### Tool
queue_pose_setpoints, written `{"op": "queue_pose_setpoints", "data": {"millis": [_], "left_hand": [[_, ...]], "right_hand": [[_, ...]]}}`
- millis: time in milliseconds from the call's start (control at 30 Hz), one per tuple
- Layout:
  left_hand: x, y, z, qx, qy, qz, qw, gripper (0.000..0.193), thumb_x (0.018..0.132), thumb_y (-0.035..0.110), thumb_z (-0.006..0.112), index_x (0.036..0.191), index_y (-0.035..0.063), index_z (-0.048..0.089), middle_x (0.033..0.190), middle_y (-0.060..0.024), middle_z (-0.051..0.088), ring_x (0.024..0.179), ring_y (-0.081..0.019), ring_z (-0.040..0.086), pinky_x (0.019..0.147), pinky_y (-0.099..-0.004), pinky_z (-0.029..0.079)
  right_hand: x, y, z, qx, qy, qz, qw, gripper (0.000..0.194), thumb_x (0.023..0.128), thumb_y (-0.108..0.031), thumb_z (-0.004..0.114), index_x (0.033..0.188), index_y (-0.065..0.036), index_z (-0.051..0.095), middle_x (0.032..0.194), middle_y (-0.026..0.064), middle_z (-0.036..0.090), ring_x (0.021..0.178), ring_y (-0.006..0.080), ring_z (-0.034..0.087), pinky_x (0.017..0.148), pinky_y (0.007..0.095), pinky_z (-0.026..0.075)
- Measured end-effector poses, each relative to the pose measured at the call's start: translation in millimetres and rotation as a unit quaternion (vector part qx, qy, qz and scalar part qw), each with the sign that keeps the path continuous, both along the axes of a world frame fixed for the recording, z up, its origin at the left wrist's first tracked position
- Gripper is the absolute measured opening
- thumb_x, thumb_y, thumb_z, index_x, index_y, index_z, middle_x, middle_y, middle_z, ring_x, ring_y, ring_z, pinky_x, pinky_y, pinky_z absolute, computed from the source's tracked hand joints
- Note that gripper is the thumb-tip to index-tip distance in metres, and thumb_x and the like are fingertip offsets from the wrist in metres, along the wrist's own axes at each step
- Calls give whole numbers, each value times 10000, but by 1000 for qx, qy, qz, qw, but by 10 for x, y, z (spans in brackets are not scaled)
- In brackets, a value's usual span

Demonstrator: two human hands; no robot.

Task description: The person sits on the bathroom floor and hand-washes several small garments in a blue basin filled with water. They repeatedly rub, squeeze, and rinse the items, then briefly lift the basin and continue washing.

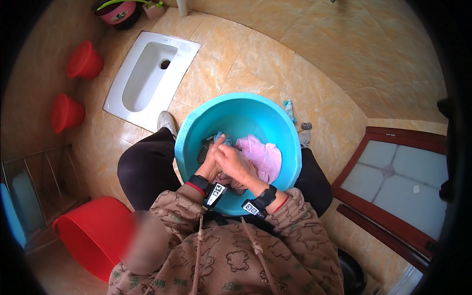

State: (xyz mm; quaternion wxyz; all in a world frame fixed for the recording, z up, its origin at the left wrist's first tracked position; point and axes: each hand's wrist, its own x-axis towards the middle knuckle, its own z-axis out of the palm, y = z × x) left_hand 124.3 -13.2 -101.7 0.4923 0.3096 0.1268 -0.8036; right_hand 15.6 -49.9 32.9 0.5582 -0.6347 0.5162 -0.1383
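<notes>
A large turquoise plastic basin [243,99] stands between my knees. Inside it lie a pink cloth [271,156], a bluish cloth [225,138] and darker cloth, with duller pink fabric under my hands. My left hand [211,158] and my right hand [233,162] meet over the basin's middle, the right fingers curled against the left palm. Part of a cloth may be between them, but the overlap hides this. Each wrist wears a black strap with a small marked tag.
A white squat toilet [138,77] is set in the tiled floor ahead. Two red buckets [85,61] hang or stand at the left wall, and a large red tub [99,228] is at lower left. Right are a red-framed door [391,173], a blue packet [289,110] and a steel scourer [306,126].
</notes>
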Motion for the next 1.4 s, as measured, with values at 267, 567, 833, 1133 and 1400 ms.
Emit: {"op": "queue_pose_setpoints", "data": {"millis": [267,567,833,1133,1400], "left_hand": [[-352,-109,382,170,-273,-49,945,369,984,290,380,1120,-14,538,1012,-139,626,864,-256,620,733,-407,515],[-21,-7,35,43,-158,-40,986,320,985,310,431,1071,32,563,947,-99,631,808,-234,621,706,-413,516],[-220,-91,455,138,-241,-34,960,328,991,305,407,1100,34,557,1009,-91,627,870,-228,622,762,-399,518],[-91,-138,808,178,-315,43,931,562,927,337,540,1370,82,307,1322,-142,388,1027,-356,496,874,-480,453],[-228,-91,552,241,-147,-33,959,645,981,457,394,1447,56,195,1487,-214,206,1247,-498,366,1013,-572,353]], "right_hand": [[-61,-529,-604,-194,105,-66,973,299,946,-281,500,769,-45,551,703,243,605,679,454,597,546,520,459],[-28,9,-65,-110,-35,-80,990,295,956,-285,506,803,-34,527,673,240,582,659,453,582,535,522,430],[46,-437,-644,-190,34,-125,973,321,962,-297,499,758,-49,515,620,222,572,588,449,573,500,534,418],[-595,-881,-1563,-163,209,-138,954,338,937,-370,523,923,-35,570,784,276,631,752,454,623,650,543,497],[-42,-571,-1743,-75,282,30,956,461,827,-237,644,1177,20,489,1022,312,606,949,463,596,819,502,491]]}}
